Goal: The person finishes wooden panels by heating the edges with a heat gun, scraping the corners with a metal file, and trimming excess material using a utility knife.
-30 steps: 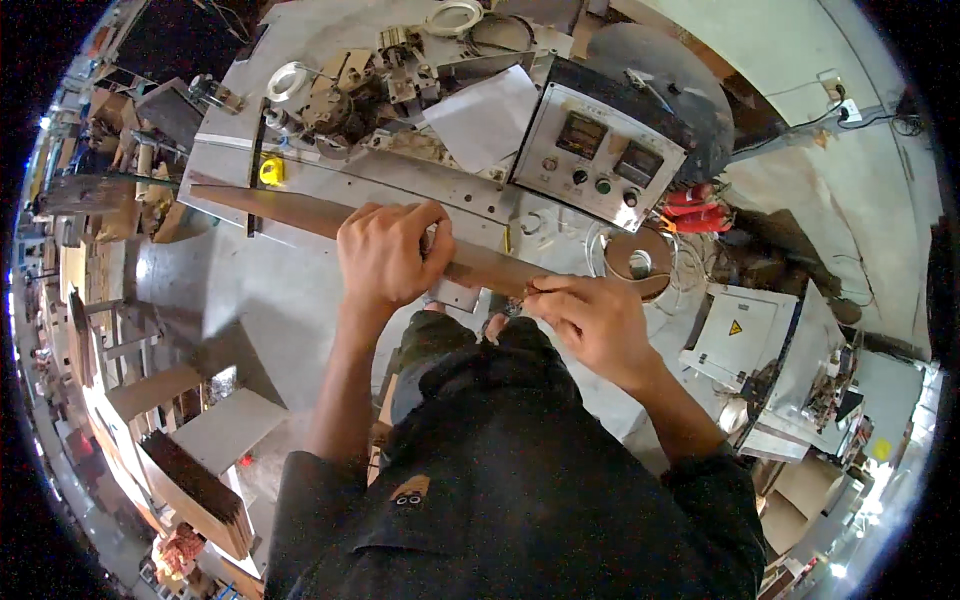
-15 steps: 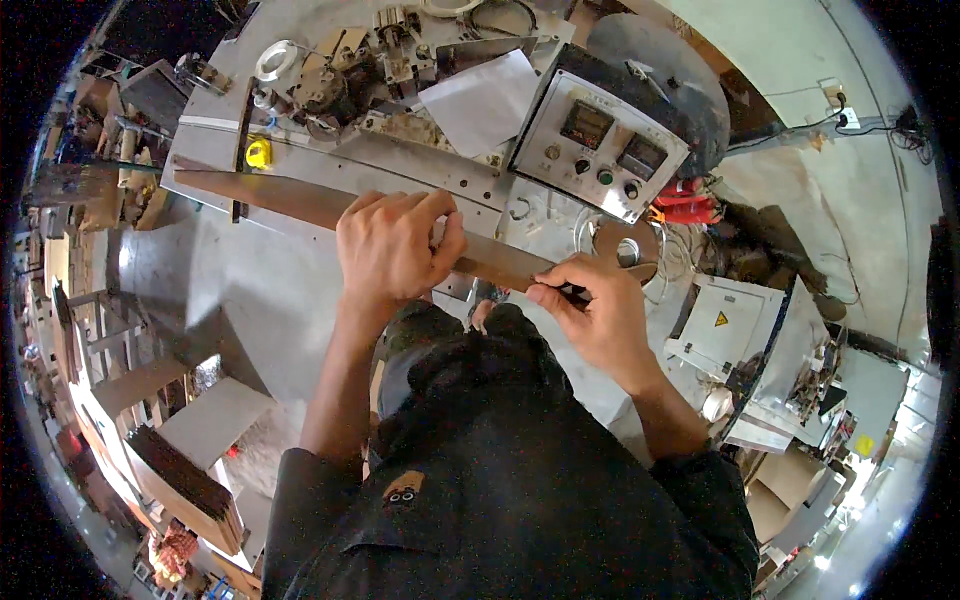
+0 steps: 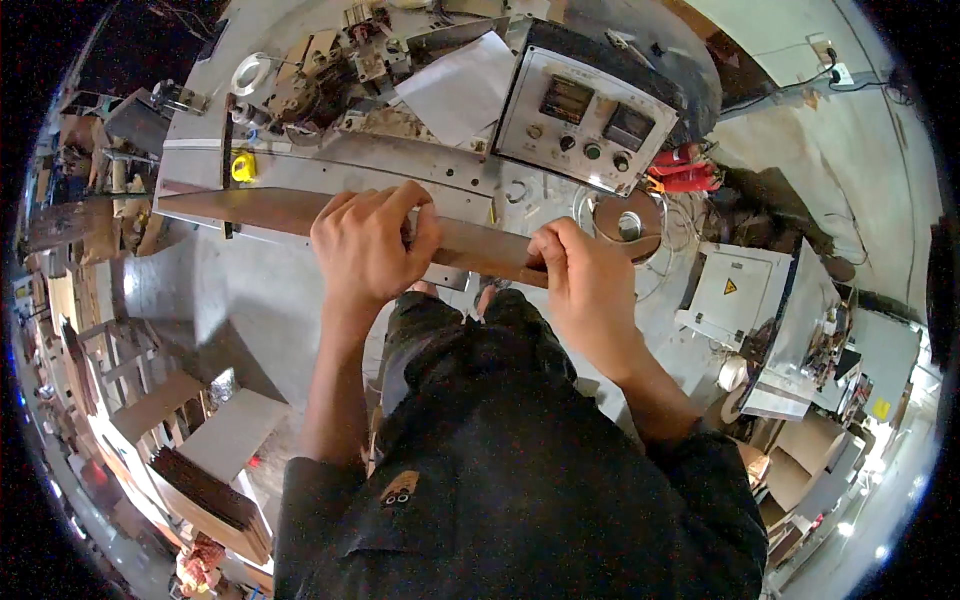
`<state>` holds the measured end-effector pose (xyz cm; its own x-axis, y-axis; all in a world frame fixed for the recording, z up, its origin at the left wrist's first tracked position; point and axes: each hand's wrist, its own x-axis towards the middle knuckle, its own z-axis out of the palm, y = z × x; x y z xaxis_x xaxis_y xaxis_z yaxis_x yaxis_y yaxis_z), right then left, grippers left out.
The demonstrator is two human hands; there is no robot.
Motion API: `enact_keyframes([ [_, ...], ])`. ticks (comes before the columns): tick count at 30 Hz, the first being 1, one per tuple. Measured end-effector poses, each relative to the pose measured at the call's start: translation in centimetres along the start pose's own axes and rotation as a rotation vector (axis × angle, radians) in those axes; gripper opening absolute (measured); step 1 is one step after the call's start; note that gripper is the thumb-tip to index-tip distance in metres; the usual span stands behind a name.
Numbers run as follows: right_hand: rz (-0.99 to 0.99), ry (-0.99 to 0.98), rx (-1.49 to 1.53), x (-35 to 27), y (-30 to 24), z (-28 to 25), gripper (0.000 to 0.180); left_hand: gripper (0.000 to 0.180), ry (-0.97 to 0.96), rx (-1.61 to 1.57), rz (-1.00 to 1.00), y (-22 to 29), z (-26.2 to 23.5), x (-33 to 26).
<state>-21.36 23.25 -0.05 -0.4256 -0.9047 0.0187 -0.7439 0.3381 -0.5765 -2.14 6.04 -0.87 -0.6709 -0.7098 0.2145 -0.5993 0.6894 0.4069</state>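
One long flat brown strip (image 3: pixel 280 210)

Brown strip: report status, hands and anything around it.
Left hand and right hand both clamped on the long brown strip. Strip lies flat along the grey machine's front edge. Yellow knob just behind its left end.

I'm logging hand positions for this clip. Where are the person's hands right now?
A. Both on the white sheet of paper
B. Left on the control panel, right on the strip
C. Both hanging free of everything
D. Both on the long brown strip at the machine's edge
D: the left hand lies over the brown strip near its middle and the right hand grips its right end, below the control panel.
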Motion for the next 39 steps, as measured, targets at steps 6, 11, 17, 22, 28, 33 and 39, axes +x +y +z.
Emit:
enact_keyframes([
  [6, -0.078, -0.010, 0.231, -0.3, -1.1, -1.5, 0.020, 0.018, -0.045, 0.053, -0.034, 0.2, 0.1, 0.3],
  [11, -0.160, 0.032, 0.127, -0.1, -1.1, -1.2, 0.018, 0.017, 0.013, 0.027, 0.031, 0.2, 0.3, 0.6],
  [17, -0.072, 0.134, -0.068, 0.3, -0.1, 0.4, 0.012, 0.015, -0.027, 0.060, 0.007, 0.1, 0.4, 0.9],
  [22, -0.061, 0.037, 0.097, -0.1, -0.9, -1.0, 0.018, 0.010, 0.152, 0.060, 0.083, 0.1, 0.1, 0.7],
  [28, -0.115, 0.061, 0.000, 0.2, -2.4, -0.8, 0.012, 0.019, 0.201, 0.014, 0.052, -0.6, 0.3, 1.0],
  [33, -0.110, 0.066, -0.249, 0.2, 0.1, 0.3, 0.015, 0.023, 0.188, 0.015, 0.096, -1.7, 0.9, 1.0],
  [39, -0.251, 0.077, -0.312, -0.6, 1.8, -1.0, 0.043, 0.019, 0.297, -0.256, 0.203, -3.4, 0.3, 1.6],
])
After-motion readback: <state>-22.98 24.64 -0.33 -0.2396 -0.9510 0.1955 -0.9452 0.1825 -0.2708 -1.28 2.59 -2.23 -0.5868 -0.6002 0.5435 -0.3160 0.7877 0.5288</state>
